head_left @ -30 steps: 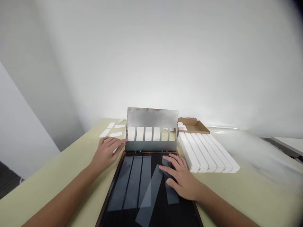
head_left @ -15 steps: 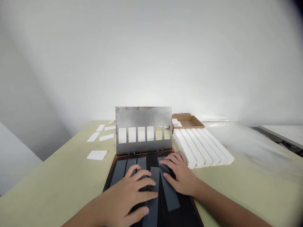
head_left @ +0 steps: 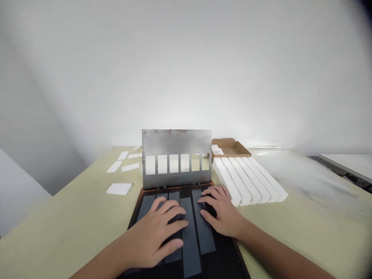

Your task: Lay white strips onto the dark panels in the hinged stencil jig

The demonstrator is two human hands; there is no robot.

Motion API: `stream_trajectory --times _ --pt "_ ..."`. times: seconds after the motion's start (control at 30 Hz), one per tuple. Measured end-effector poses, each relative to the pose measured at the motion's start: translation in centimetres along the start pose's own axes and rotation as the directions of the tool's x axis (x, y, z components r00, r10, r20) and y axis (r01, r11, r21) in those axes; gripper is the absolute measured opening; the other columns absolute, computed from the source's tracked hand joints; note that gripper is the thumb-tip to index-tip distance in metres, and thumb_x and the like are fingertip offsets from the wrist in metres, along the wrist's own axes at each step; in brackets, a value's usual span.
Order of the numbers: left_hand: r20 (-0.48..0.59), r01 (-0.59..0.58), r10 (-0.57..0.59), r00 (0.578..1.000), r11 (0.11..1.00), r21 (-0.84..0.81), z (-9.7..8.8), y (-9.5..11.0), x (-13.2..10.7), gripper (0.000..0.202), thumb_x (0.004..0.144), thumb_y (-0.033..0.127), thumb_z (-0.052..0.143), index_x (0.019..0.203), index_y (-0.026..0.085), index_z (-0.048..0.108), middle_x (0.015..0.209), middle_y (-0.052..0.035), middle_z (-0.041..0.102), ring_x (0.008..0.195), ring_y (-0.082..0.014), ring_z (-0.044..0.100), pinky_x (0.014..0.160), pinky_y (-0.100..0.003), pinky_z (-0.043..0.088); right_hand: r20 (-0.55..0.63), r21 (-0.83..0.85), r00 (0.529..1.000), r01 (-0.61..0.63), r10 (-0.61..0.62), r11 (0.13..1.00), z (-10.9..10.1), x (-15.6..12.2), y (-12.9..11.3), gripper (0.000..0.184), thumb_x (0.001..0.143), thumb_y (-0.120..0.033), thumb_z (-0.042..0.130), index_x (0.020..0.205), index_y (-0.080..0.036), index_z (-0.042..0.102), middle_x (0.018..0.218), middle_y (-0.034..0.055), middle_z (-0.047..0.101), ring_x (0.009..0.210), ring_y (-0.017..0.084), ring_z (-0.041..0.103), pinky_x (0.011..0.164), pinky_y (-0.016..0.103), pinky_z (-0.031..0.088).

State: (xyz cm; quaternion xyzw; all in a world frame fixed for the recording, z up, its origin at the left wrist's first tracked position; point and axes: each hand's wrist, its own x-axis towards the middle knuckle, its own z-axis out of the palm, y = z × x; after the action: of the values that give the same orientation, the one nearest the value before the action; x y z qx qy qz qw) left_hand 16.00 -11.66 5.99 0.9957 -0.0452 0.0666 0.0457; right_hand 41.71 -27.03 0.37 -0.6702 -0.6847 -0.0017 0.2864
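Observation:
Dark grey strips lie lengthwise side by side on a black tray (head_left: 223,255) with an orange-brown edge. My left hand (head_left: 158,232) is spread over the left strips, its fingertips at the edge of a middle strip (head_left: 190,240). Fingers apart, my right hand (head_left: 219,211) rests by the rightmost visible strip (head_left: 205,228), thumb and fingertips at its right edge. Behind them stands a hinged metal plate (head_left: 177,141) with a row of rectangular cutouts. The left hand hides parts of the strips beneath it.
White slabs (head_left: 250,180) lie in a row at the right, with a cardboard box (head_left: 232,148) at their far end holding small white pieces. A stack of white cards (head_left: 119,188) and several loose cards (head_left: 114,167) lie on the left of the yellow-green table (head_left: 72,228).
The middle strip has shifted and now leans nearly parallel to the right one, which has straightened somewhat. My left hand has moved slightly up and left; the right has barely moved.

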Motion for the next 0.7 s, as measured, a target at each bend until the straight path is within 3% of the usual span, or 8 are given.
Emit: stream_trajectory --times 0.2,0.43,0.7 --pt "-0.084 0.035 -0.032 0.996 0.999 0.037 1.1 -1.0 -0.3 0.038 0.108 0.044 0.056 0.144 0.033 0.061 0.142 -0.0055 0.065 0.128 -0.0332 0.055 0.106 -0.049 0.035 0.007 -0.003 1.0 -0.015 0.015 1.0 0.2 0.0 0.2 0.026 0.096 -0.027 0.065 0.121 -0.029 0.071 0.132 0.0084 0.065 0.13 0.032 0.051 0.114 0.057 0.037" --pt "0.004 0.047 -0.047 0.999 0.998 0.033 1.6 -1.4 -0.6 0.047 0.11 0.051 0.05 0.154 0.033 0.052 0.152 -0.0039 0.061 0.134 -0.0364 0.051 0.109 -0.054 0.031 0.017 -0.003 1.0 -0.023 0.023 1.0 0.4 0.0 0.3 0.028 0.097 -0.029 0.065 0.124 -0.03 0.072 0.133 0.0072 0.066 0.131 0.031 0.051 0.115 0.057 0.036" --pt "-0.047 0.039 -0.038 0.998 0.999 0.014 1.8 -1.6 -0.5 0.053 0.108 0.054 0.056 0.157 0.036 0.05 0.153 -0.0031 0.061 0.137 -0.0354 0.054 0.111 -0.052 0.034 0.019 -0.005 1.0 -0.021 0.021 1.0 0.4 0.0 0.4 0.028 0.098 -0.03 0.065 0.125 -0.03 0.071 0.135 0.0077 0.066 0.132 0.031 0.051 0.117 0.058 0.035"
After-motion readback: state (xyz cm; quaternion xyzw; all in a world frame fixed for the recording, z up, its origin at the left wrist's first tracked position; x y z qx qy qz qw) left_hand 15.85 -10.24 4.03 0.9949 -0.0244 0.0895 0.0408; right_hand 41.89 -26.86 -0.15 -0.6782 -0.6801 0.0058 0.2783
